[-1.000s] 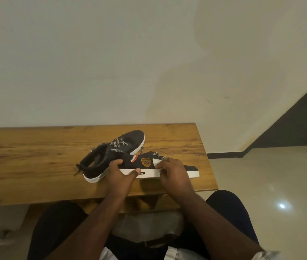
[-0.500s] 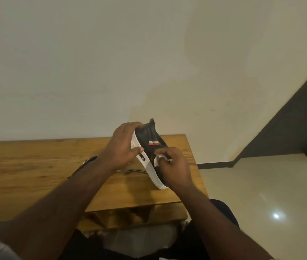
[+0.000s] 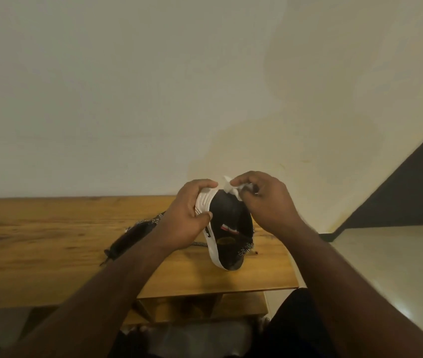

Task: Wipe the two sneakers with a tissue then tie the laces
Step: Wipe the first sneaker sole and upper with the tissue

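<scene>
Wiping is being carried out on one sneaker [image 3: 227,228], which is being held up off the bench [image 3: 50,241] with its toe raised and its heel hanging low, just above the wood. The left hand [image 3: 187,215] is being wrapped round the white sole near the toe, fingers curled over the far edge and thumb pressed against the near edge, so that the shoe is being steadied and its dark upper is being turned toward the other hand. The right hand [image 3: 264,200] is being closed on a crumpled white tissue [image 3: 231,188], which is being pinched between fingertips and thumb and pressed to the toe end where sole meets upper. The shoe is probably being lifted this way so that the rim can be reached all round without the bench getting in the way.

A lace [image 3: 200,244] is being left dangling loose from the held shoe, so tying is judged not yet begun. The second sneaker [image 3: 138,233] is being left lying on the bench behind the left forearm, largely hidden; its laces look untied, though that cannot be told for certain. Whether it is already wiped cannot be told either. The wiping step is judged to be under way, with the tying of both pairs of laces to follow.
</scene>
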